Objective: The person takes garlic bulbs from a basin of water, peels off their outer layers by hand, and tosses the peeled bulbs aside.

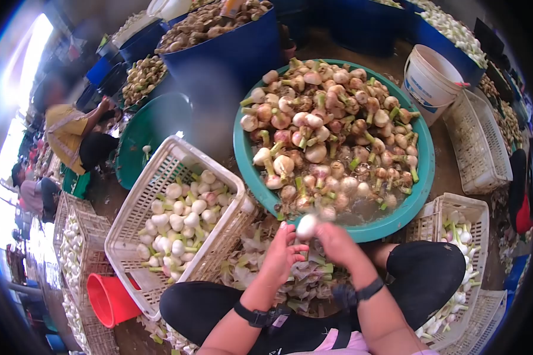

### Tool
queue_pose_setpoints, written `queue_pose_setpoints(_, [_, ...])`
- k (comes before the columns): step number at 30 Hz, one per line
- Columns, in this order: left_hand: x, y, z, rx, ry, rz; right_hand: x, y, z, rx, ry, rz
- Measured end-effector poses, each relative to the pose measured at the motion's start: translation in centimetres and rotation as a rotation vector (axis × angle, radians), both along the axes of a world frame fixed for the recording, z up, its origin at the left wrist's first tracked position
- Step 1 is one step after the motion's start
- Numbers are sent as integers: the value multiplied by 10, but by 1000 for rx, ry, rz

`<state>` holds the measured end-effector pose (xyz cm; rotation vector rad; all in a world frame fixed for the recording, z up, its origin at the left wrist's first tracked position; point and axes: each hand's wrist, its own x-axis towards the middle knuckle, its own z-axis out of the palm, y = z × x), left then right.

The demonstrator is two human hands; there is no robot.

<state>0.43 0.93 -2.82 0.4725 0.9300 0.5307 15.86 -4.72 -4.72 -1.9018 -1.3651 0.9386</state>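
A pale, cleaned garlic bulb [306,227] is at the near rim of the green tub, slightly blurred. My right hand [337,244] is closed on it from the right. Just left of the bulb, my left hand [279,254] has its fingers apart and holds nothing. The round green tub [421,201] carries a heap of brownish, unpeeled garlic bulbs [328,121] with cut stems, lying in murky water at its near side. White peeled garlic bulbs [183,219] fill part of a white plastic crate [122,242] to the left. Loose garlic skins [260,260] lie below my hands.
A red bucket [109,300] stands by the crate's near corner. Another crate [479,222] with white bulbs is beside my right knee. At the back right are a white bucket [429,77] and a crate [477,142]. A person in yellow [68,133] sits at left.
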Motion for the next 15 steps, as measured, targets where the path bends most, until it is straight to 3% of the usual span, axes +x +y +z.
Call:
queue_pose_setpoints(1, [-3,2,-8,-15,-107,-57,-20,-3,17,-35,-116,81])
queue_pose_setpoints(2, [1,1,7,-31,111,34,-31,-4,27,-31,-114,91])
queue_pose_setpoints(5, [-4,0,11,146,315,-57,-50,-7,45,96,-298,228])
queue_pose_setpoints(7, [-3,-4,13,129,316,38,-55,-8,49,101,-446,298])
queue_pose_setpoints(11, [-16,-2,4,68,211,36,-51,-1,15,66,-419,225])
queue_pose_setpoints(13, [-18,-2,4,54,149,26,-50,4,11,-483,967,-298])
queue_pose_setpoints(15, [-14,-3,5,226,27,32,-47,-2,17,-510,1029,-328])
